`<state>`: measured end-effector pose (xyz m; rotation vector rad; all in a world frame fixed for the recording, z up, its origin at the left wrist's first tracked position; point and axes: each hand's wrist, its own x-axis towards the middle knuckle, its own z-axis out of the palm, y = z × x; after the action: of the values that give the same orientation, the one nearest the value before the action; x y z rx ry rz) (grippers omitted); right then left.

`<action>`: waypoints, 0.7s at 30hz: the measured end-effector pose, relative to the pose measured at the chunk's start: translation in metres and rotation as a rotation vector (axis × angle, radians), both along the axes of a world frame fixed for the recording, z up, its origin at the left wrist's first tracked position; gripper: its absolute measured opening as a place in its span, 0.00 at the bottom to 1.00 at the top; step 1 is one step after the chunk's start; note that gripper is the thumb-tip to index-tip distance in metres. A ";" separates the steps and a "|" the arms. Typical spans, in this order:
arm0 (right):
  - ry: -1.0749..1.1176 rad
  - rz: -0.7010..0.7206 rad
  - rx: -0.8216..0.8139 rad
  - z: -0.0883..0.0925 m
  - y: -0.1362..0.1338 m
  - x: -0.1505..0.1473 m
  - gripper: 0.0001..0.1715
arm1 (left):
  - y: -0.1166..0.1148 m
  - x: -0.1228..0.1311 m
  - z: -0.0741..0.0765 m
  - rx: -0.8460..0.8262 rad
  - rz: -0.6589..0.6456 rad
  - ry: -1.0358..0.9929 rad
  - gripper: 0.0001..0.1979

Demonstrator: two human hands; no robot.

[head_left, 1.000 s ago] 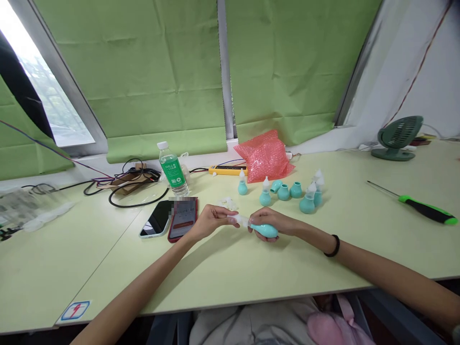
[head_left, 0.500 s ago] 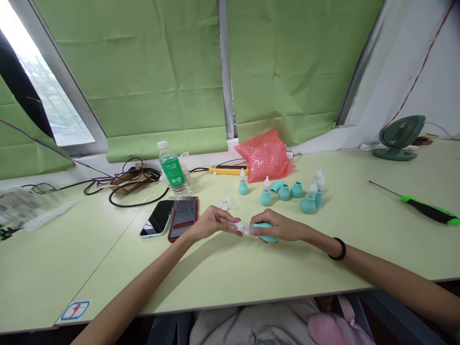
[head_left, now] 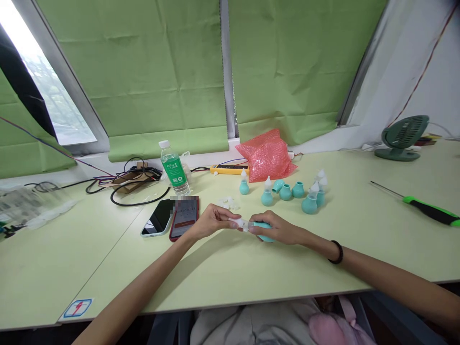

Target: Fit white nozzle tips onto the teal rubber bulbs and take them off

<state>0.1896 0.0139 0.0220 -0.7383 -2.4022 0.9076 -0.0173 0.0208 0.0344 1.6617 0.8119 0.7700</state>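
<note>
My right hand (head_left: pixel 278 227) is wrapped round a teal rubber bulb (head_left: pixel 265 232), held just above the pale green table (head_left: pixel 251 273). My left hand (head_left: pixel 212 221) pinches the clear plastic tip (head_left: pixel 241 223) that sticks out of the bulb's neck. The two hands meet at the tip. Behind them stand several more teal bulbs (head_left: pixel 287 192), some with clear tips on, some bare. A small pile of loose clear tips (head_left: pixel 228 202) lies just beyond my left hand.
Two phones (head_left: pixel 174 218) lie left of my hands. A water bottle (head_left: pixel 173 168), tangled cables (head_left: pixel 125 182), a yellow power strip (head_left: pixel 228 169) and pink bubble wrap (head_left: pixel 268 155) line the back. A green-handled screwdriver (head_left: pixel 427 211) and a small fan (head_left: pixel 400 139) are at the right.
The hands have drawn together: my left fingers closed the gap along the clear tip toward the bulb. My right hand turned so less of the teal bulb shows.
</note>
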 end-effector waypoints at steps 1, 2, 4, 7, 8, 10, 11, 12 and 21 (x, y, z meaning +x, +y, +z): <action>0.014 -0.036 0.048 -0.003 0.000 -0.001 0.17 | 0.000 0.000 0.000 0.011 0.011 0.008 0.16; 0.034 -0.084 0.111 -0.005 0.000 -0.002 0.16 | 0.001 0.000 0.001 0.027 0.025 0.012 0.16; 0.085 -0.207 0.274 -0.010 0.000 -0.004 0.14 | 0.000 0.002 0.001 0.059 0.053 -0.014 0.18; 0.113 -0.347 0.544 -0.015 0.001 -0.003 0.14 | -0.001 0.006 -0.003 0.069 0.091 -0.076 0.23; 0.095 -0.375 0.630 -0.016 0.001 -0.002 0.14 | -0.001 0.007 -0.004 0.061 0.098 -0.081 0.24; 0.041 -0.406 0.781 -0.017 0.002 -0.001 0.14 | -0.001 0.009 -0.007 0.045 0.100 -0.075 0.23; 0.020 -0.417 0.846 -0.018 0.003 0.000 0.14 | -0.002 0.010 -0.008 0.041 0.095 -0.073 0.22; 0.006 -0.421 0.900 -0.019 0.004 0.001 0.14 | -0.002 0.011 -0.008 0.041 0.088 -0.075 0.21; 0.043 -0.292 0.913 -0.024 0.011 0.003 0.13 | -0.007 0.012 -0.009 0.118 0.057 -0.007 0.19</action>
<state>0.1926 0.0252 -0.0015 -0.6406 -2.2330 -0.3006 -0.0055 0.0141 0.0249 1.7455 0.8258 0.8772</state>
